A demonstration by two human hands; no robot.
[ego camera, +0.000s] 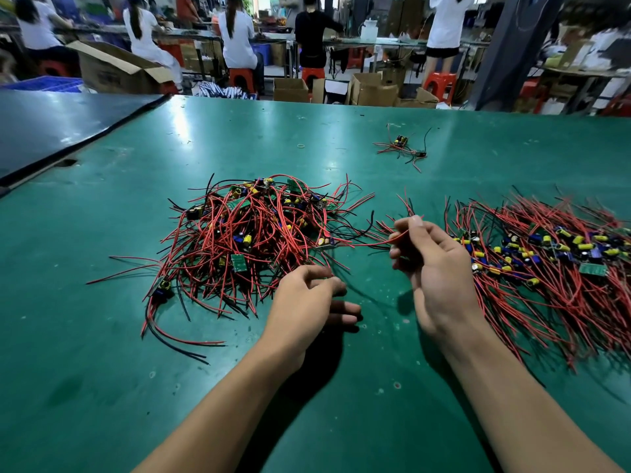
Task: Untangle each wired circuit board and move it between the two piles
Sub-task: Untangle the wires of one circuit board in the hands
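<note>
The right hand (433, 268) is up between the two heaps. Its thumb and curled fingers pinch a thin red wire (372, 245), which runs taut leftward to a small circuit board with a yellow part (326, 243) at the right edge of the tangled heap of red-and-black-wired boards (239, 240). The left hand (307, 298) hovers low at that heap's near edge with fingers loosely curled, and from here I cannot tell whether it holds anything. The flatter spread of wired boards (546, 261) lies just right of the right hand on the green table mat (102, 336).

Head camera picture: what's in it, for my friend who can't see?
A person's right hand pinches red wires leading from a tangled pile of wired circuit boards on a green table. The left hand is at that pile's edge; a neater pile lies right.
</note>
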